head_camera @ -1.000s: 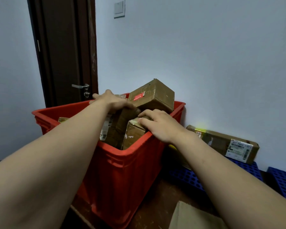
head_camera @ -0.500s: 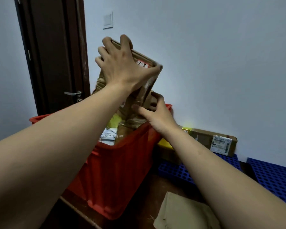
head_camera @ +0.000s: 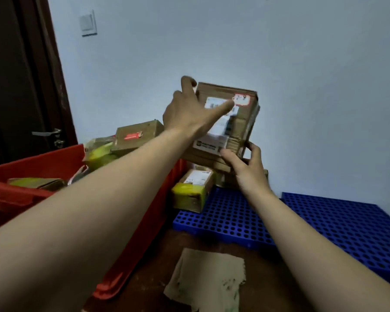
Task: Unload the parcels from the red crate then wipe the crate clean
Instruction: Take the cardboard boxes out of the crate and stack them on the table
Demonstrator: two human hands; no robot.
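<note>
The red crate (head_camera: 36, 164) sits on the floor with parcels inside. Two blue floor mats (head_camera: 347, 233) with round holes lie to the right of the crate. A big cardboard box (head_camera: 240, 131) with white labels is up in the air, just past the crate's right side. A tan cloth (head_camera: 207, 282) lies on the floor by the crate's near right corner. Inside the crate, at its far end, sits a brown box with a red sticker (head_camera: 135, 136). A small box with yellow tape (head_camera: 191, 192) sits just right of the crate. The left hand (head_camera: 185, 113) grips the big box's top left corner. The right hand (head_camera: 248, 167) grips its bottom right corner.
</note>
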